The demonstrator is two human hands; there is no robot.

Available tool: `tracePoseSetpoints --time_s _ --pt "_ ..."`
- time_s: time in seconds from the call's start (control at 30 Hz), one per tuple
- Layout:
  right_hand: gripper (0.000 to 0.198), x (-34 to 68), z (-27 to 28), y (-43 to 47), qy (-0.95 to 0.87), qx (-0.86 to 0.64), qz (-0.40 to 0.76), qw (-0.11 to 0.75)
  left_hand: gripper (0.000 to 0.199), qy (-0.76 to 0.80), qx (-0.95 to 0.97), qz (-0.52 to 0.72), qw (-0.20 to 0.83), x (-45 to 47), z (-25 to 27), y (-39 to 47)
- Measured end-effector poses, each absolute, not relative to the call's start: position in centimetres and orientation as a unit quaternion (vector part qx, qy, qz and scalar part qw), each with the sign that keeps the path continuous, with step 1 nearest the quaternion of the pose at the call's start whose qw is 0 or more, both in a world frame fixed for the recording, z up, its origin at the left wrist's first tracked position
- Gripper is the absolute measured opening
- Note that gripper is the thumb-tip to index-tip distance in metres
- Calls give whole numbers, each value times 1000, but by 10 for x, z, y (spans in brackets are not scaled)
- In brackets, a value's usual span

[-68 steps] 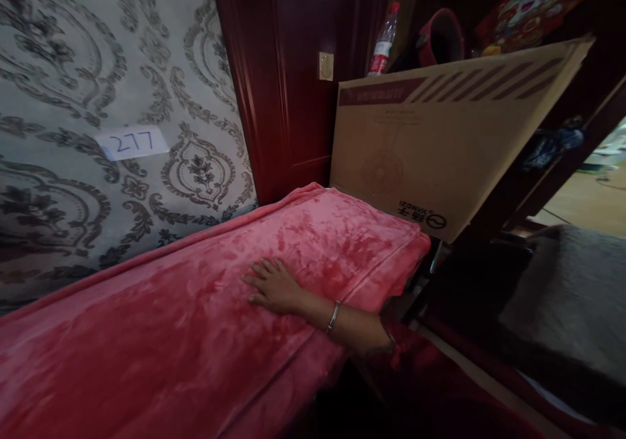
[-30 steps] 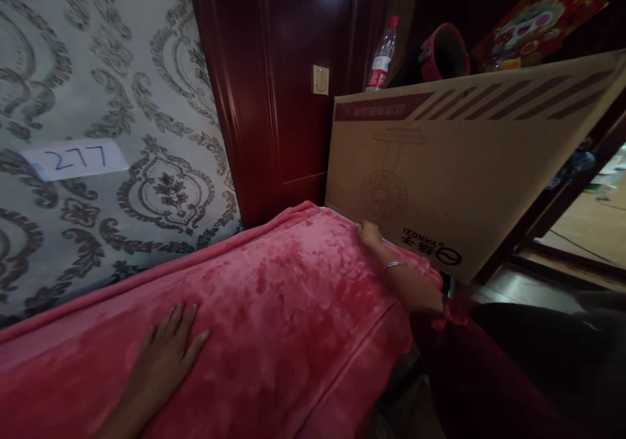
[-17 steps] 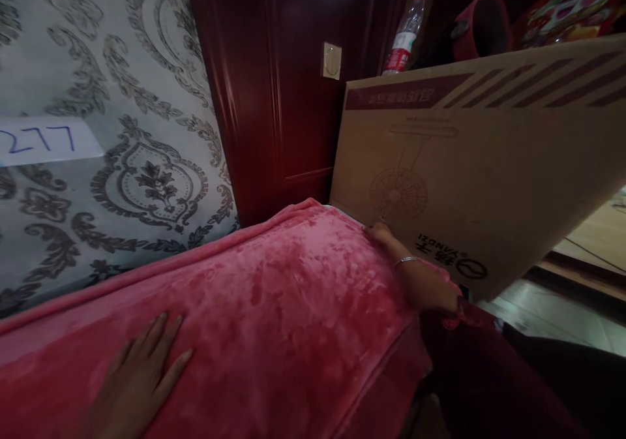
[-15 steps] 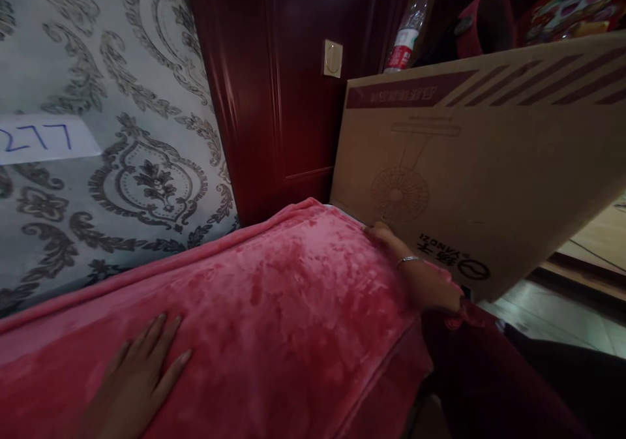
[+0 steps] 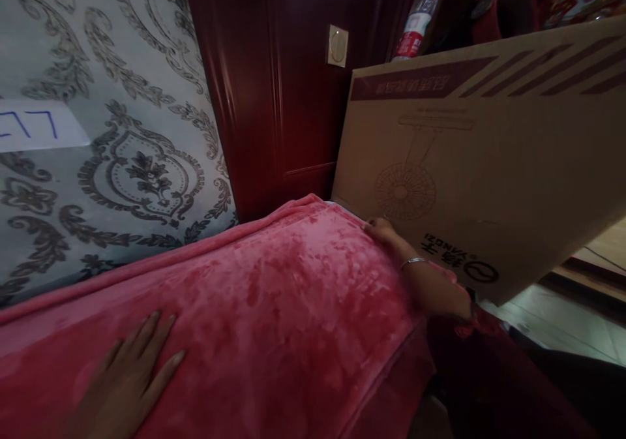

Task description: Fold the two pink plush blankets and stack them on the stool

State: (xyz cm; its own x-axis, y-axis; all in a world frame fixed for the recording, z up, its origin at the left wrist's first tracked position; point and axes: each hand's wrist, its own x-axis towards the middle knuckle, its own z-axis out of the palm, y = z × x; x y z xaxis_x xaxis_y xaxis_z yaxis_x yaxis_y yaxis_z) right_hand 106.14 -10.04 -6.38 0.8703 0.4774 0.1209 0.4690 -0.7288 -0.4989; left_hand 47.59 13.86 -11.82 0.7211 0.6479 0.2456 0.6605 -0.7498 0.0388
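Patterned wall (image 5: 112, 132), pink blanket (image 5: 274, 321) under left grip (image 5: 122, 377)

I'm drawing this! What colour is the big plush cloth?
Pinkish-red plush cloth, best seen in the head view.

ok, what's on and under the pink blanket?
The left hand lies spread on the blanket; the right hand is at its far edge. What's underneath is mostly covered.

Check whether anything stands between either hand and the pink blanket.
Nothing visible does. The left hand lies spread directly on the pink blanket, and the right hand is at its edge by the cardboard box. The box stands beyond that edge, not between hand and blanket.
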Motion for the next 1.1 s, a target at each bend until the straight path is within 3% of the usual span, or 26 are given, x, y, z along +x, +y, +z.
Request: tracePoseSetpoints --time_s 0.3,0.43,0.53,1.1 --pt "34 1055 -85 -102 -248 -937 -20 246 80 -352 -928 -115 40 474 -118 135" --pt "31 1067 -74 -104 -256 -934 14 248 84 -361 -927 -97 40 476 -112 130" --pt "42 1079 -62 -95 -260 -932 33 250 85 -372 -922 -95 38 479 -108 126" --pt "53 1109 -66 -2 -241 -930 28 275 69 -396 -903 -159 -45 461 -100 131"
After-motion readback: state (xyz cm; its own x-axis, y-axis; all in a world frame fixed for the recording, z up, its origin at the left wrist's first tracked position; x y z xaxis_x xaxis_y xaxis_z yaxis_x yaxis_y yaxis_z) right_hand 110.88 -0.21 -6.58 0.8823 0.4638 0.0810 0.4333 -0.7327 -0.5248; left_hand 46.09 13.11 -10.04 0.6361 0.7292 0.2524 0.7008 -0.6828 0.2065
